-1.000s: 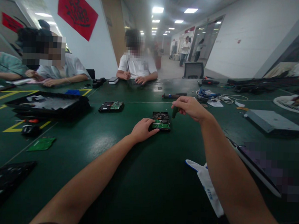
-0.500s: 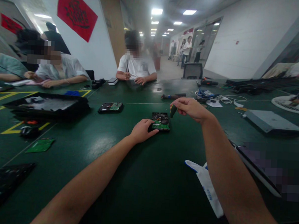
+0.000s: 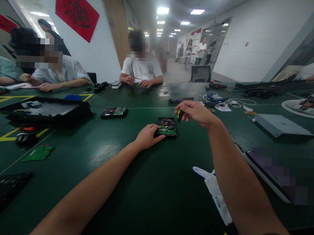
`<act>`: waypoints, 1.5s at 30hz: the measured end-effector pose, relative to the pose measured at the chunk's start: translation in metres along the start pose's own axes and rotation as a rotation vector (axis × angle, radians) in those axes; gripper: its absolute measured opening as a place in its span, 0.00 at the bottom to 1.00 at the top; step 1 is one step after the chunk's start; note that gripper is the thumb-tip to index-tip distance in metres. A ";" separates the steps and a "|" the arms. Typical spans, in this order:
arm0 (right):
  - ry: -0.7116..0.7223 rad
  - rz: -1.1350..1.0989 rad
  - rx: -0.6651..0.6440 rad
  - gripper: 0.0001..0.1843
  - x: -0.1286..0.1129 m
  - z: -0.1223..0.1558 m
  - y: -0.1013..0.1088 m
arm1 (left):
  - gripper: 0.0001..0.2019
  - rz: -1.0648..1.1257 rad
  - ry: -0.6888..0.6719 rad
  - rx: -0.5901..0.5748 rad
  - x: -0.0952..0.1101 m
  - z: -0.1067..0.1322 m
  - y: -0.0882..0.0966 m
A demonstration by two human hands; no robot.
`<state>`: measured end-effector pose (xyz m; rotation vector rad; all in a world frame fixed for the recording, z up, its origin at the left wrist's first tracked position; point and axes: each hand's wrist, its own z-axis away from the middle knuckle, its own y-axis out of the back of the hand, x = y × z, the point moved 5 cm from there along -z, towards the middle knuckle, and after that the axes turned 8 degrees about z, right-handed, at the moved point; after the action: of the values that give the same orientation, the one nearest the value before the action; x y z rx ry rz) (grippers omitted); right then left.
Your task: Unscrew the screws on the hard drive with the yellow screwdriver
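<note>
A hard drive [image 3: 167, 133] with a green circuit board lies flat on the dark green table in front of me. My left hand [image 3: 148, 136] grips its left edge, with the thumb along the near side. Just off the drive's right side, my right hand [image 3: 195, 113] pinches the black-and-yellow handle of a screwdriver [image 3: 179, 116]. The handle points downward, and its shaft and tip are too small to make out. Another hard drive [image 3: 114, 112] rests farther left.
Left stand a black tray [image 3: 86, 113], a loose green circuit board [image 3: 38, 153] and a dark panel [image 3: 6, 190]. A white glove [image 3: 217, 194] lies by my right forearm. Rightward are a grey metal box [image 3: 284, 125] and cables [image 3: 216, 99]. A person [image 3: 142, 70] sits opposite.
The screwdriver handle has turned in my right hand, showing more yellow. My left hand stays on the hard drive. The whole view has shifted slightly.
</note>
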<state>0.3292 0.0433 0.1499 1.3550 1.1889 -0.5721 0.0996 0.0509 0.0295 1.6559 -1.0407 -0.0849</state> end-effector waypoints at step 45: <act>-0.013 -0.081 0.041 0.09 0.007 -0.002 0.001 | 0.27 0.003 -0.012 -0.001 -0.004 -0.001 -0.004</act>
<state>0.3320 0.0470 0.1448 1.3404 1.2317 -0.6653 0.1003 0.0545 0.0250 1.6547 -1.0520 -0.0933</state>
